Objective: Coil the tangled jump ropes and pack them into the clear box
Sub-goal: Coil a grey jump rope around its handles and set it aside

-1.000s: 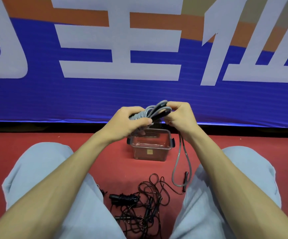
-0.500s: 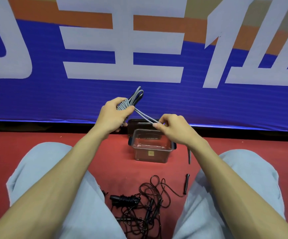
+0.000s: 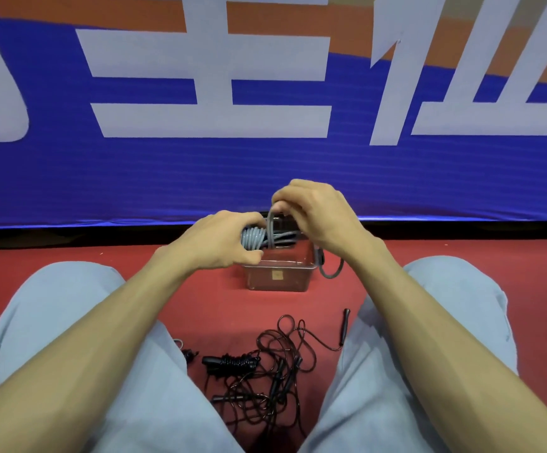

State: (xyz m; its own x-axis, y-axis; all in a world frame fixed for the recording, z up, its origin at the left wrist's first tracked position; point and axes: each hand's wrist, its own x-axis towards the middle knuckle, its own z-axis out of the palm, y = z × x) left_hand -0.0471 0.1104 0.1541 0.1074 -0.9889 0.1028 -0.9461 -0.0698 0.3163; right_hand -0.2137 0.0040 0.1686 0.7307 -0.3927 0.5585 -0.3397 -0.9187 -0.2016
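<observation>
My left hand grips a coiled grey jump rope just above the clear box on the red floor. Pinching a strand of that rope near the coil, my right hand holds it arched over the bundle. A loose loop of the grey rope hangs at the box's right side. Between my knees lies a tangle of black jump ropes with a wound black bundle on its left and a black handle at the right.
A blue banner with large pale characters stands upright right behind the box. My two legs in light blue trousers flank the black tangle on the red floor.
Both hands came down and together over the box. The left hand lowered the coil from in front of the banner; the right hand rose from the box rim and took the strand up over the coil.
</observation>
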